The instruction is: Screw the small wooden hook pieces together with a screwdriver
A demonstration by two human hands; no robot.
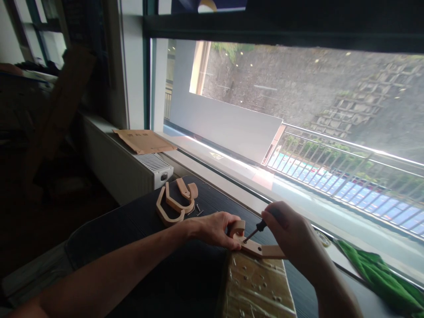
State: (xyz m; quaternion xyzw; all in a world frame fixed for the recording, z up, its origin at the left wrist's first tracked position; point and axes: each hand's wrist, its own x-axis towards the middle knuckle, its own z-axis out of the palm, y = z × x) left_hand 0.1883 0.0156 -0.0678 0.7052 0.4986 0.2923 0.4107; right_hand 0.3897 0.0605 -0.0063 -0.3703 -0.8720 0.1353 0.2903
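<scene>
My left hand grips the curled end of a pale wooden hook, thumb pressed along its near side. The hook lies across the far end of a tape-wrapped block dotted with small holes. In my right hand is a screwdriver with a dark handle, held at a slant. Its tip meets the hook at a hole beside my left thumb; a screw head there is too small to make out clearly. Another dark hole shows further along the hook, whose straight end passes behind my right hand.
More wooden hooks and several loose screws lie on the dark table, left of my left hand. A green cloth and a tape roll rest on the right. Behind are a radiator, a brown envelope and a window.
</scene>
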